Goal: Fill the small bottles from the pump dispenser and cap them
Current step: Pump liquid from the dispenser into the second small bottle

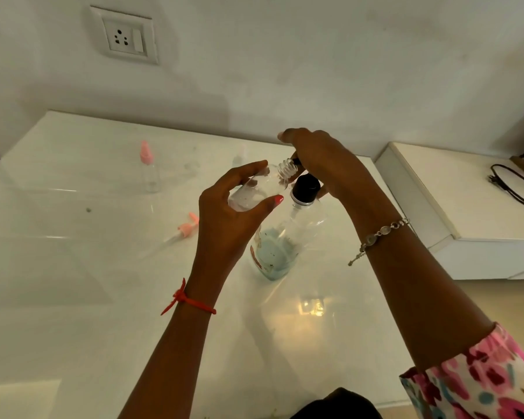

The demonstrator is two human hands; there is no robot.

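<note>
The small bottle (254,192) is up in the air and tilted, its threaded open neck set against the black nozzle (295,161) of the pump dispenser (300,225). The fingers (248,170) and thumb of the left hand (224,225) are wrapped round its clear body. The dispenser stands on the desk (73,267) just below, with the blue liquid (273,255) low in its base. The right hand (321,158) lies over the pump head; its fingers are hidden under the back of the hand, so I cannot tell whether they grip the head or only press on it

The neck is narrow and meets the nozzle at a slant, so a press may send liquid past the mouth, down the bottle and onto the left hand or the desk. With so little liquid left, the pump may only splutter. A hard off-centre push could tip the dispenser, since nothing steadies its base. Further left, a pink-capped bottle (149,173) and a loose pink cap (188,226) sit well apart from any spill
</note>
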